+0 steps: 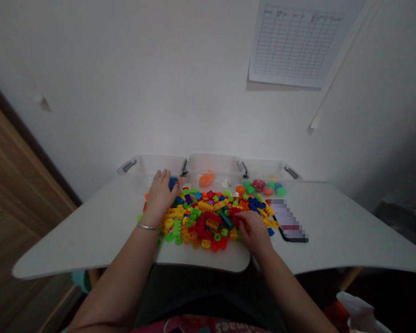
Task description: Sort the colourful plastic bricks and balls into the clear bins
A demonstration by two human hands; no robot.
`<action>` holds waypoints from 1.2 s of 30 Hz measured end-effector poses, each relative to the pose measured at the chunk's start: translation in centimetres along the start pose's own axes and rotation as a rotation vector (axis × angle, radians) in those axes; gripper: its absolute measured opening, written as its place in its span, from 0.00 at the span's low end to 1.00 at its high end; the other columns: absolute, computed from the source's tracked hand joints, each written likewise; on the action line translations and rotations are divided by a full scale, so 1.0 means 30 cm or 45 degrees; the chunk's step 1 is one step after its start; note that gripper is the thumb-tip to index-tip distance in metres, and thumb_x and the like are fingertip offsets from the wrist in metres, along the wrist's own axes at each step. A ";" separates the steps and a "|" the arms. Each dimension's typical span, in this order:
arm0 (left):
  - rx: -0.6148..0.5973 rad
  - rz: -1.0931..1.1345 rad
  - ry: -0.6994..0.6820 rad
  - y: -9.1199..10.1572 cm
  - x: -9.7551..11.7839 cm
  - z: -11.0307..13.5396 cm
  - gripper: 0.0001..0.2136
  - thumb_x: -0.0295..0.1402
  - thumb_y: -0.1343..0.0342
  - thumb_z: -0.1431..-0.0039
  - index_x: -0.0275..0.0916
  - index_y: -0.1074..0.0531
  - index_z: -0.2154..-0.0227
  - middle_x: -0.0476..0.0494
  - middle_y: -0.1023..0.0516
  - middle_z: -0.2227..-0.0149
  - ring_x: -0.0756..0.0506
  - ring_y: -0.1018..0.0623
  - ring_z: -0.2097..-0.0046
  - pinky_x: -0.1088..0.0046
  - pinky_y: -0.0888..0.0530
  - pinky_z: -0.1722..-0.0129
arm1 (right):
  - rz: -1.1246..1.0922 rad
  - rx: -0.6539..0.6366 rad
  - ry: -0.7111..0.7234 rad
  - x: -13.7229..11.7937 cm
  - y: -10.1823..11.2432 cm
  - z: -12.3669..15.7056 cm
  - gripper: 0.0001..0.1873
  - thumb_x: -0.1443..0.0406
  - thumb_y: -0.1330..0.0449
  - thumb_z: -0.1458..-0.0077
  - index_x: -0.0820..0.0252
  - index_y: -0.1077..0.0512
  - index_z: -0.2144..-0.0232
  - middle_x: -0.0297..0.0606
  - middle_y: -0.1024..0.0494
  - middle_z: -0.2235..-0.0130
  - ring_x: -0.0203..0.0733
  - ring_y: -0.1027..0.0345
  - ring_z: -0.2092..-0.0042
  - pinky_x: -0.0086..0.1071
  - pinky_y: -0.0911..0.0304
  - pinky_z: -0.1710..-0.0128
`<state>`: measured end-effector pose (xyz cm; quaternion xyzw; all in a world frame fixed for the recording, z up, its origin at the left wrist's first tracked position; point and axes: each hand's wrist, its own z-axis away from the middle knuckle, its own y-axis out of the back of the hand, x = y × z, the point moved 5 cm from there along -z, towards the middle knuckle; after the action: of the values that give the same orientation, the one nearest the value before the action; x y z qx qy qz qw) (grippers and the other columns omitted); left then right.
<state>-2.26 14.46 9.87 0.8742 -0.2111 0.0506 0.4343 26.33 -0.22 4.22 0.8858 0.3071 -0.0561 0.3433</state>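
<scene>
In the head view a heap of colourful toy building bricks covers the middle of the white table. My left hand, a bracelet at its wrist, reaches over the heap's left side to the left clear bin. Its fingers stretch forward with the thumb apart. Beside the thumb shows a blue piece; whether the hand touches it I cannot tell. At the heap's right side, my right hand has its fingers bent and pinched at a red brick. Its palm side is hidden.
A middle clear bin holds an orange piece. Several coloured balls show at the right clear bin. A blurred-out phone lies right of the heap. The wall stands behind the bins, with a printed sheet on it.
</scene>
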 end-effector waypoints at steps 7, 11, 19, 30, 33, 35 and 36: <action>-0.086 0.124 -0.207 0.040 0.119 0.066 0.20 0.37 0.49 0.42 0.40 0.30 0.48 0.38 0.32 0.41 0.37 0.36 0.38 0.51 0.38 0.38 | 0.000 -0.004 -0.020 0.002 -0.002 0.003 0.11 0.71 0.48 0.43 0.58 0.28 0.60 0.40 0.22 0.62 0.44 0.30 0.59 0.39 0.33 0.57; -0.226 0.198 -0.421 0.054 0.230 0.132 0.16 0.33 0.47 0.42 0.39 0.27 0.51 0.38 0.30 0.43 0.39 0.32 0.42 0.55 0.34 0.41 | 0.001 0.005 -0.016 0.001 -0.002 0.004 0.11 0.71 0.48 0.43 0.58 0.28 0.60 0.40 0.22 0.63 0.44 0.30 0.59 0.39 0.33 0.57; -0.457 0.160 -0.548 0.039 0.350 0.225 0.12 0.30 0.48 0.40 0.43 0.24 0.56 0.42 0.22 0.52 0.41 0.26 0.50 0.57 0.31 0.48 | 0.024 -0.008 -0.022 0.001 -0.002 0.002 0.11 0.71 0.48 0.43 0.58 0.28 0.60 0.40 0.22 0.63 0.44 0.30 0.59 0.40 0.33 0.57; -0.475 0.004 -0.402 -0.014 0.353 0.269 0.12 0.31 0.48 0.41 0.44 0.25 0.56 0.41 0.21 0.54 0.39 0.25 0.52 0.58 0.32 0.53 | 0.014 0.005 -0.016 -0.002 0.002 0.000 0.11 0.71 0.49 0.43 0.58 0.28 0.61 0.40 0.22 0.63 0.44 0.30 0.60 0.39 0.34 0.58; -0.454 -0.027 -0.389 -0.016 0.352 0.268 0.12 0.32 0.49 0.40 0.44 0.25 0.57 0.41 0.21 0.56 0.38 0.25 0.53 0.58 0.33 0.54 | 0.010 0.011 -0.014 -0.002 0.002 0.000 0.11 0.71 0.49 0.43 0.58 0.28 0.61 0.40 0.22 0.63 0.44 0.30 0.60 0.39 0.34 0.58; -0.457 -0.040 -0.375 -0.019 0.352 0.263 0.11 0.32 0.49 0.40 0.44 0.24 0.58 0.41 0.20 0.57 0.38 0.25 0.54 0.58 0.33 0.54 | 0.014 0.005 -0.013 -0.003 0.002 0.000 0.11 0.71 0.49 0.43 0.58 0.28 0.61 0.40 0.22 0.63 0.44 0.30 0.59 0.39 0.34 0.58; -0.465 -0.044 -0.368 -0.021 0.351 0.261 0.11 0.32 0.49 0.40 0.44 0.24 0.58 0.41 0.20 0.58 0.38 0.25 0.55 0.58 0.33 0.55 | 0.016 0.001 -0.013 -0.003 0.003 0.000 0.11 0.71 0.49 0.43 0.58 0.28 0.61 0.40 0.22 0.63 0.44 0.30 0.59 0.39 0.34 0.58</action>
<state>6.79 5.27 7.44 0.7828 -0.2618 -0.1214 0.5513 26.30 -0.31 4.31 0.8876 0.2997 -0.0584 0.3450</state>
